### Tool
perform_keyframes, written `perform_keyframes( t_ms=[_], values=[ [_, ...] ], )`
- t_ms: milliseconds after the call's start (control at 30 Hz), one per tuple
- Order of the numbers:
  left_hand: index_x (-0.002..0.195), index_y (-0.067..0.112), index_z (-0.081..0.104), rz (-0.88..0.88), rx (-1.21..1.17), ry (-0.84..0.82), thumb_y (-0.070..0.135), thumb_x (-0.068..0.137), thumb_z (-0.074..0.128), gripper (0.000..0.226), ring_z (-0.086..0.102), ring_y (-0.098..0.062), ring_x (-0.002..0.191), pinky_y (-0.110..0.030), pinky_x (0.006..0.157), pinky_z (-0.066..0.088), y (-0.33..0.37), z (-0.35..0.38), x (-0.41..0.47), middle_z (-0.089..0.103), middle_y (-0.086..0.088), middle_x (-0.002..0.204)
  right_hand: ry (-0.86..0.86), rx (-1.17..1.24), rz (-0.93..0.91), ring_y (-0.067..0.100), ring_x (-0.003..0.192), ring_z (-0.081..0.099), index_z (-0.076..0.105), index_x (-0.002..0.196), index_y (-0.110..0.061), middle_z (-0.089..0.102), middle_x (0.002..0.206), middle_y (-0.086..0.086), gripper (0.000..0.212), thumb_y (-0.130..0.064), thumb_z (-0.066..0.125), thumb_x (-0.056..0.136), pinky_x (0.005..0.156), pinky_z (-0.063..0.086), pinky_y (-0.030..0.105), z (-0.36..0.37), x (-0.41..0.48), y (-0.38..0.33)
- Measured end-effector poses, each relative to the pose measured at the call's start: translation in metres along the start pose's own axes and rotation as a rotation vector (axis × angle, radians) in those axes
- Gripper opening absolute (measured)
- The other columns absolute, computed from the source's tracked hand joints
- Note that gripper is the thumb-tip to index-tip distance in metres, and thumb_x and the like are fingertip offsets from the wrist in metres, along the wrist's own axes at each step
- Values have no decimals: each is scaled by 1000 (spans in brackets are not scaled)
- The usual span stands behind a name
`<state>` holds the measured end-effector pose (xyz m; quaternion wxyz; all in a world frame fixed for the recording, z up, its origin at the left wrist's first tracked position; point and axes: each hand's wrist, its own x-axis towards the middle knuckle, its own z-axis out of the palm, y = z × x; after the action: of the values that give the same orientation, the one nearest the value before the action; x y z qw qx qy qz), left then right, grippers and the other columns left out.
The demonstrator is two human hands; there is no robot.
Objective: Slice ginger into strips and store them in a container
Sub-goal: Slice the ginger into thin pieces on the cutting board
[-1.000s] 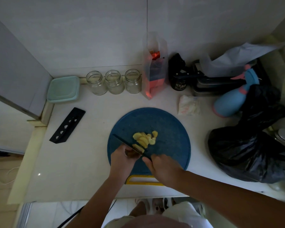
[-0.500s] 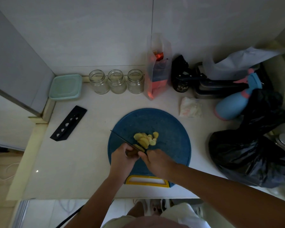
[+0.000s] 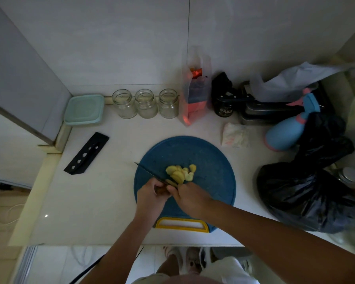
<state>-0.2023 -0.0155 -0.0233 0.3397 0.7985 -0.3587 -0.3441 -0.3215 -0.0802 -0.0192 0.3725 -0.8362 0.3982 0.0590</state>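
Ginger slices (image 3: 180,173) lie piled on your round blue cutting board (image 3: 209,160), just beyond your fingers. Your right hand (image 3: 190,198) is closed around the knife (image 3: 152,174) (blade pointing left), while your left hand (image 3: 151,198) pinches a ginger piece against the board.

A home kitchen: a white bench (image 3: 115,201) against tiled walls carries a round blue cutting board (image 3: 209,160), three empty glass jars (image 3: 145,103), a lidded food container (image 3: 84,109) and a spray bottle (image 3: 289,130).
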Motion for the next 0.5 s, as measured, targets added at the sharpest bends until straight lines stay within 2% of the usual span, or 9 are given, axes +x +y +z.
perform_keyframes(
  t_ms=[67, 167, 367, 433, 500],
  values=[
    [73, 18, 56, -20, -47, -9, 11, 75, 76, 21, 63, -12, 61, -17, 55, 48, 1, -1, -1, 65, 1, 67, 10, -38, -9, 30, 73, 60, 55, 76, -10, 63, 81, 18, 55, -43, 21, 103, 61, 40, 31, 0, -5, 5],
    [75, 16, 57, -40, -89, -27, 16, 73, 79, 22, 66, -17, 60, -30, 60, 55, 1, -2, -1, 66, 0, 69, -2, -84, 9, 22, 64, 51, 48, 72, -16, 54, 70, 8, 51, -47, 20, 101, 61, 37, 30, 0, -15, 15],
    [75, 19, 56, -5, -60, -71, 17, 72, 81, 25, 67, -13, 60, -23, 57, 54, 0, -5, 5, 66, 3, 72, -2, -53, 39, 20, 62, 50, 39, 63, -23, 53, 69, 7, 48, -45, 22, 102, 61, 42, 33, 0, -16, 13],
    [76, 17, 57, -11, -68, -77, 18, 70, 82, 26, 67, -13, 59, -20, 55, 53, 0, -5, 7, 66, 4, 71, -15, -46, 19, 22, 61, 52, 40, 66, -21, 53, 68, 9, 45, -41, 23, 103, 63, 47, 39, -3, -14, 12],
    [77, 16, 58, -24, -67, -85, 18, 70, 83, 26, 66, -12, 57, -18, 54, 52, 0, -5, 9, 67, 3, 72, -17, -36, 15, 21, 59, 52, 46, 75, -16, 52, 67, 8, 45, -41, 21, 103, 59, 47, 37, -2, -12, 15]
  ],
)
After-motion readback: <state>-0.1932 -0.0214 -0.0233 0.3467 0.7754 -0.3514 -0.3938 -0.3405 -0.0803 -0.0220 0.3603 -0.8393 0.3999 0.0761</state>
